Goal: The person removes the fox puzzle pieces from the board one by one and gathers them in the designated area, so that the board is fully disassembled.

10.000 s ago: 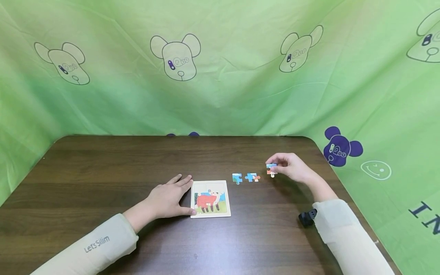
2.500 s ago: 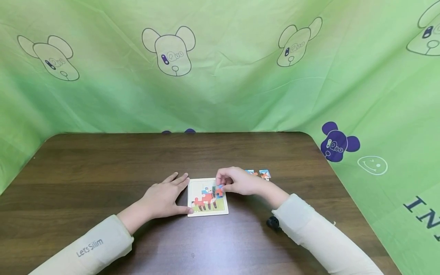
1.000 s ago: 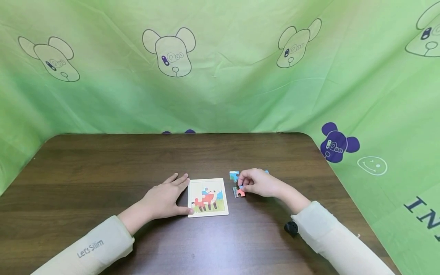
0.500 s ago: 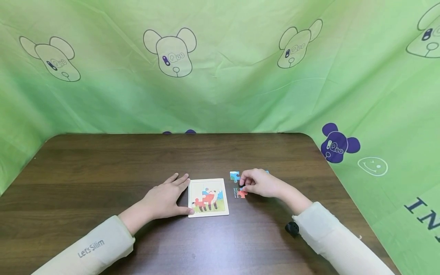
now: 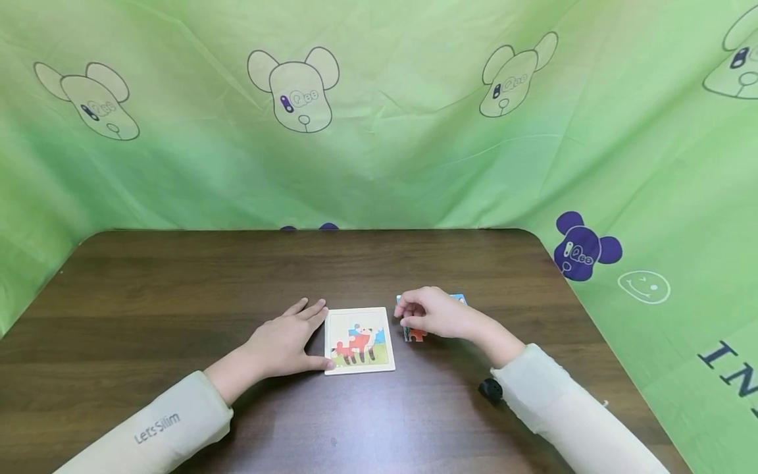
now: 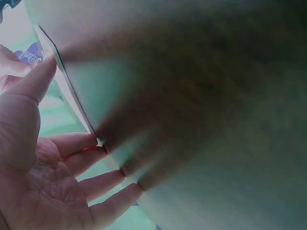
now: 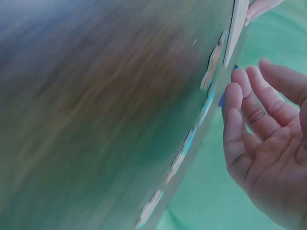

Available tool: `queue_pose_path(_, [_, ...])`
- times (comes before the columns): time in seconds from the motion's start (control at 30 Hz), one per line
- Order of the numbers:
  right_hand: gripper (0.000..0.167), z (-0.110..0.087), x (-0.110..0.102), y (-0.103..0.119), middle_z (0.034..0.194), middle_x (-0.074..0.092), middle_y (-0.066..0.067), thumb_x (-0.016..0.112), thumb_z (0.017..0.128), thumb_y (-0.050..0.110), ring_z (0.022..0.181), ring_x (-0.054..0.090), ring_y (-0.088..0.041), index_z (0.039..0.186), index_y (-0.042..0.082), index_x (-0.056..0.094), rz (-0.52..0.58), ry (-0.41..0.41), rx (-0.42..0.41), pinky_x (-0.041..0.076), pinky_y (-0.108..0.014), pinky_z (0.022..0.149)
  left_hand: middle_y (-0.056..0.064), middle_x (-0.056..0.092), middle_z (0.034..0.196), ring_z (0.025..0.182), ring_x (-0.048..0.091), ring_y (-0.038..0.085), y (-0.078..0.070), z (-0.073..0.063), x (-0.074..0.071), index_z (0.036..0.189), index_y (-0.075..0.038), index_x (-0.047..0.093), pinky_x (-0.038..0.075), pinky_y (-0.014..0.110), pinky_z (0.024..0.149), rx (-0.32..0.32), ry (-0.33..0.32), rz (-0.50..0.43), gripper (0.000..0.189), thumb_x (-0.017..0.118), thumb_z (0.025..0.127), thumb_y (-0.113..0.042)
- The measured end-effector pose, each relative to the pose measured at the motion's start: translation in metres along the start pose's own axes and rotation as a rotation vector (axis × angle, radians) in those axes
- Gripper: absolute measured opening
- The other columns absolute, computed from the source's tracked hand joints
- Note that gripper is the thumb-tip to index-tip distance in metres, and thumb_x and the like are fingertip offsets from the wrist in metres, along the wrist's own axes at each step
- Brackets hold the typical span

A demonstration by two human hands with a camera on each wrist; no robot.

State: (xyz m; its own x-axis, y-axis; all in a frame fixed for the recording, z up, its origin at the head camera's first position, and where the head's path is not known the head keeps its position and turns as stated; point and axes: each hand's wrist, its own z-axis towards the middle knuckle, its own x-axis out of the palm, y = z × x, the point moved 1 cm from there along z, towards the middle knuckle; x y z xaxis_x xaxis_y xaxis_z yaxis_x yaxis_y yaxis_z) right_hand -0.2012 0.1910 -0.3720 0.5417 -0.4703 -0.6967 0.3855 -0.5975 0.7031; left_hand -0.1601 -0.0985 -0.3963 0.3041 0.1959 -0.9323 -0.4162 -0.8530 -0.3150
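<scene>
My left hand (image 5: 284, 342) lies with spread fingers at the left side of a square puzzle board (image 5: 340, 320), its thumb on the lower left corner. The board bears a partly assembled picture of a red and white animal; its upper left is bare cream. My right hand (image 5: 441, 315) hovers just right of the board, fingers loosely bent. In the right wrist view its palm and fingertips hold nothing. Below it lies a red puzzle piece (image 5: 417, 336) with a dark left edge. A blue piece (image 5: 458, 298) shows behind the hand, which partly covers the loose pieces.
The right wrist view shows the loose pieces in a row on the table, among them a blue-edged piece (image 7: 181, 155) and a farther piece (image 7: 149, 208). The brown table (image 5: 177, 283) meets a green printed curtain (image 5: 379, 151) at its back and right.
The right hand held the red piece over the board, then set it on the table to the right. It has now let go and shifted slightly left. The left hand stays put.
</scene>
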Motion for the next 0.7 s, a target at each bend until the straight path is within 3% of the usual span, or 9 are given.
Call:
queue_pose_path(0.13, [0.010,0.010,0.006,0.008,0.077,0.063,0.001,0.066,0.090,0.001,0.057,0.051,-0.004,0.100,0.001,0.067,-0.051,0.001,-0.015,0.047,-0.020,0.060,0.008,0.034,0.161,0.150,0.030,0.036,0.000,0.000,0.000,0.150,-0.005,0.042,0.049,0.060,0.098,0.003,-0.003,0.005,0.096,0.074,0.079,-0.062])
queue_pose_path(0.37, [0.014,0.023,0.018,0.022,0.082,0.058,0.001,0.069,0.089,0.005,0.066,0.049,-0.002,0.103,0.002,0.069,-0.171,0.022,-0.117,0.046,-0.018,0.065,0.009,0.035,0.161,0.149,0.031,0.038,0.000,0.000,0.000,0.150,-0.005,0.043,0.050,0.059,0.096,0.008,-0.005,0.009,0.096,0.074,0.078,-0.062])
queue_pose_path(0.7, [0.022,0.035,0.031,0.029,0.085,0.059,-0.002,0.074,0.088,0.012,0.072,0.051,-0.009,0.108,0.004,0.069,-0.216,0.075,-0.116,0.043,-0.018,0.068,0.009,0.034,0.161,0.149,0.030,0.039,0.002,0.002,0.000,0.150,-0.005,0.043,0.050,0.058,0.097,0.008,0.000,0.009,0.097,0.073,0.079,-0.062])
